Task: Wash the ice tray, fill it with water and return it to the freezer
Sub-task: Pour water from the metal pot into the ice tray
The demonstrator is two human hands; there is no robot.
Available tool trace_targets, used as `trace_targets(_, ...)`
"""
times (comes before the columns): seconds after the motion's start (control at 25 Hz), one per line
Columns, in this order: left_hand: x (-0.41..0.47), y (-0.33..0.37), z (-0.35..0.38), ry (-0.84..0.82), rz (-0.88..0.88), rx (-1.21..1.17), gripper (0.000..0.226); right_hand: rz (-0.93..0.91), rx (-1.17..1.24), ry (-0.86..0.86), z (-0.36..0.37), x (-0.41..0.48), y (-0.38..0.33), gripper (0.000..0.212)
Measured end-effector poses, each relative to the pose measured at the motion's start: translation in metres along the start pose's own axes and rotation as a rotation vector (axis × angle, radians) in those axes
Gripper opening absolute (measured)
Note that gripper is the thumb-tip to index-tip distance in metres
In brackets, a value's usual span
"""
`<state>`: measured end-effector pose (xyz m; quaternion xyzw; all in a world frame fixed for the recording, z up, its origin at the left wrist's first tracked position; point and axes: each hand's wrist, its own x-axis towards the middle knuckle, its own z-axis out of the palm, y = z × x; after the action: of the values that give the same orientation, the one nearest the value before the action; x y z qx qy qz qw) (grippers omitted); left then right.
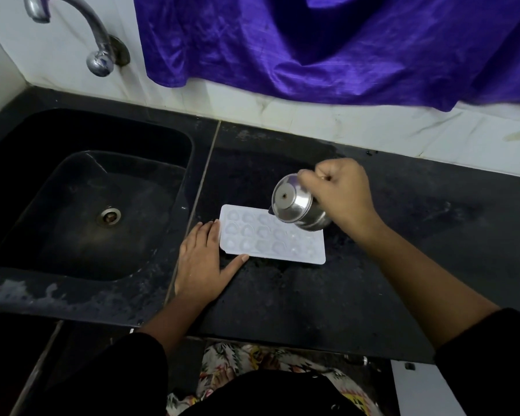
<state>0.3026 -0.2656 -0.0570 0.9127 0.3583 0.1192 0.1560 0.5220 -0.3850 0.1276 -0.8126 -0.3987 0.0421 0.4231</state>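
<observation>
A white ice tray [270, 235] with several rounded cells lies flat on the black counter [403, 235], just right of the sink. My left hand [203, 265] rests flat on the counter against the tray's left end, fingers along its short edge and thumb along its near edge. My right hand [339, 190] grips a small steel cup [294, 207], tipped steeply toward the tray's far right corner with its base facing me. The cup's mouth is hidden, so I cannot see whether water is flowing.
A black sink [87, 193] with a metal drain [108, 216] sits to the left. A chrome tap [96, 43] juts from the white tiled wall above it. Purple cloth [327, 46] hangs over the wall behind the counter.
</observation>
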Motion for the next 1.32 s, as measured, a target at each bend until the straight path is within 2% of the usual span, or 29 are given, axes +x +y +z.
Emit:
trace_targets(0.08,0.000,0.000,0.000,0.006,0.001,-0.006,0.098,-0.108,-0.274,-0.063,0.011,-0.001,-0.012,0.050)
trace_targets(0.2,0.000,0.000,0.001,0.017,0.003,-0.020,0.097,-0.232,-0.504,-0.144,0.024,-0.005,-0.027,0.048)
trace_targets(0.44,0.000,-0.001,0.003,0.020,0.002,-0.015,0.097,-0.294,-0.576,-0.156,0.029,-0.003,-0.036,0.049)
trace_targets(0.64,0.000,-0.001,0.003,0.022,0.001,-0.007,0.097,-0.133,-0.380,-0.076,0.012,0.005,-0.021,0.052)
trace_targets(0.84,0.001,-0.001,0.004,0.015,0.002,0.005,0.097,0.139,0.210,-0.008,-0.008,0.009,0.005,0.048)
trace_targets(1.0,0.001,-0.002,0.004,0.016,0.004,-0.001,0.098,0.161,0.360,-0.011,-0.002,0.010,-0.003,0.048)
trace_targets(1.08,0.000,-0.002,0.004,0.016,0.004,0.001,0.098,0.049,0.245,-0.041,0.007,0.013,-0.012,0.052)
trace_targets(1.24,0.001,-0.003,0.005,0.011,0.004,0.001,0.098,-0.164,-0.287,-0.122,0.033,0.012,-0.035,0.050)
trace_targets(1.32,0.001,-0.003,0.005,0.009,0.004,0.003,0.098,-0.236,-0.445,-0.172,0.044,0.008,-0.045,0.047)
